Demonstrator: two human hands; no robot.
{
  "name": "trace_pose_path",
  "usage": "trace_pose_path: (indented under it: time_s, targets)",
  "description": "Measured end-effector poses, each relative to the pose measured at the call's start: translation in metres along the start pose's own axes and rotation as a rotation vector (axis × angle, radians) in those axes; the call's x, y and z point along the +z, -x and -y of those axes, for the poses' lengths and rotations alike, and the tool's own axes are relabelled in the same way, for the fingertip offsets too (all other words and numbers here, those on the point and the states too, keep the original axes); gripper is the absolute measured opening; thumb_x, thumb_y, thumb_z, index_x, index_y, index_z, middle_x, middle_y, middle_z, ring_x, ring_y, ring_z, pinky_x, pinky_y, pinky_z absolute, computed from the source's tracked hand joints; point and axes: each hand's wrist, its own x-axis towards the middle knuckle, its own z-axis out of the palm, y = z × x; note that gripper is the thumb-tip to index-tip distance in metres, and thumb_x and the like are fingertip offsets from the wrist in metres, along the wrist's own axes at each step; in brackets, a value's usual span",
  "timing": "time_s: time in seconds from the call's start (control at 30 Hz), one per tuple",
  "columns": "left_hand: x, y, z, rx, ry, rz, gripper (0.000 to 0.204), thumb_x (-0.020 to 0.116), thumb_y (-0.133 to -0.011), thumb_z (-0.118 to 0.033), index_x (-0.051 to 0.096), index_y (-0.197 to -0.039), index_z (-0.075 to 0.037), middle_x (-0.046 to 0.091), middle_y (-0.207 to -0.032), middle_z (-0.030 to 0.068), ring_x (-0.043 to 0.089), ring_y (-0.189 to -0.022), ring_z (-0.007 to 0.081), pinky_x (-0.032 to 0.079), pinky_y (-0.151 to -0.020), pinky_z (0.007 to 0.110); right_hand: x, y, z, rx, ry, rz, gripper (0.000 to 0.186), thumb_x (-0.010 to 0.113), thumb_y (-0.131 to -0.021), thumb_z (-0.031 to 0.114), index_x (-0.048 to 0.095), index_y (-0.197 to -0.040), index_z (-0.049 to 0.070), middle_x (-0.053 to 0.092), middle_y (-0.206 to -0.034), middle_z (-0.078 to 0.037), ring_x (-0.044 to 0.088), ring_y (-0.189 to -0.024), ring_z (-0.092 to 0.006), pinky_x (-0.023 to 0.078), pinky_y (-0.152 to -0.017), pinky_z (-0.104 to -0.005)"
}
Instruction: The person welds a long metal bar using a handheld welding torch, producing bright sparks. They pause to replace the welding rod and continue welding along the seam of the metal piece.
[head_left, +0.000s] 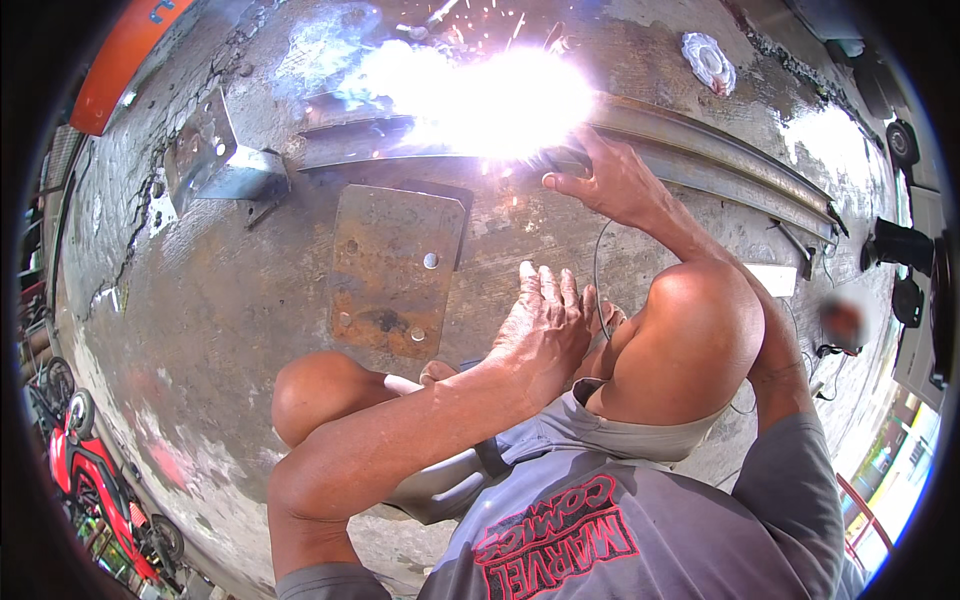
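A blinding white arc [520,100] with flying sparks burns over long steel beams [715,150] lying on the concrete. Right beside the glare, my right hand [620,180] has its thumb and fingers curled about a dark thing that the light mostly hides. A thin cable [598,255] hangs below that hand. My left hand [545,315] is held up near my right knee with fingers stretched out, holding nothing. A rusty flat steel plate [385,260] with round holes lies ahead of my left knee, overlapping a second, darker plate. An angled steel bracket [235,165] stands farther left.
Crumpled white plastic [708,62] lies at the far right. An orange panel [120,65] is at the far left. A red motorcycle [95,480] stands along the left edge. Past the beams' right end are a white flat piece [772,280] and trailing cables.
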Motion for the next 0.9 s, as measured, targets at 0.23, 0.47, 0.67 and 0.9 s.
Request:
trace_pose_path:
  time_s: [0.23,0.47,0.67,0.9]
  targets:
    - [0.003,0.003,0.002,0.011,-0.021,-0.057,0.101,0.079,-0.092,-0.053,0.037,-0.168,-0.001,0.046,-0.166,0.0297,0.044,-0.153,0.0482,0.031,-0.127,0.066,0.003,-0.002,-0.006,-0.005,0.016,-0.009,0.083,0.081,-0.095,0.054,0.05,-0.155,0.005,0.071,-0.135,-0.029,0.069,-0.127,-0.0482,0.055,-0.106,-0.0544]
    - [-0.004,0.001,0.0,-0.001,0.01,-0.002,0.102,0.08,-0.091,-0.051,0.037,-0.169,-0.001,0.046,-0.165,0.0292,0.044,-0.154,0.0476,0.031,-0.126,0.067,0.005,-0.004,-0.011,-0.026,0.037,-0.027,0.082,0.08,-0.095,0.055,0.052,-0.152,0.004,0.073,-0.13,-0.029,0.071,-0.122,-0.0479,0.056,-0.103,-0.0536]
    - [0.001,0.002,0.001,0.003,-0.011,-0.028,0.103,0.08,-0.091,-0.052,0.036,-0.169,-0.001,0.046,-0.165,0.029,0.045,-0.153,0.0475,0.032,-0.126,0.067,0.01,-0.006,-0.015,-0.044,0.028,-0.041,0.084,0.08,-0.094,0.056,0.05,-0.155,0.005,0.073,-0.131,-0.029,0.071,-0.122,-0.0482,0.056,-0.104,-0.0548]
    - [0.007,-0.002,-0.001,-0.013,0.003,-0.026,0.103,0.08,-0.092,-0.052,0.036,-0.169,-0.001,0.045,-0.166,0.0294,0.045,-0.154,0.0482,0.031,-0.126,0.068,0.007,-0.006,-0.012,-0.033,0.018,-0.023,0.085,0.08,-0.094,0.056,0.049,-0.157,0.007,0.073,-0.132,-0.028,0.072,-0.12,-0.0491,0.056,-0.103,-0.0553]
